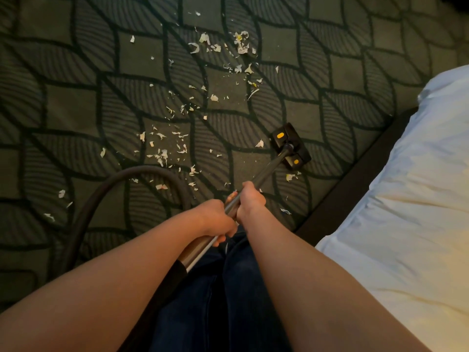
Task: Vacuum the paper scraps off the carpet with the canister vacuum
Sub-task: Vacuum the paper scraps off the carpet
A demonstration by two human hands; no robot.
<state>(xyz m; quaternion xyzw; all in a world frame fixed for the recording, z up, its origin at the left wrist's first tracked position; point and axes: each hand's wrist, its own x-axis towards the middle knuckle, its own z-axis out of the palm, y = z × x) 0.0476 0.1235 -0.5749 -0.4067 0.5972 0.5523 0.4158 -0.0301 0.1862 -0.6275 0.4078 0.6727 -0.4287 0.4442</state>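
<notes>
The smooth metal wand (269,171) is grasped by both hands at lower centre: the left hand (218,219) is curled round its polished part, and the right hand (250,199) is clenched round it just above. The black, boxy floor head (291,146), marked with yellow ovals, is set on the leaf-patterned carpet (76,97) right of centre. Ragged pale paper scraps (177,146) are strewn across the centre and top. A dark hose (147,171) is arched at lower left, and rumpled white bedding (406,199) is seen along the right edge.

Dark leaf-pattern carpet (76,97); white paper scraps (214,98) strewn over its middle, thickest toward the far end; black floor head (284,135) with yellow marks flat on it, right; hose (152,169) arcs over it, left.
</notes>
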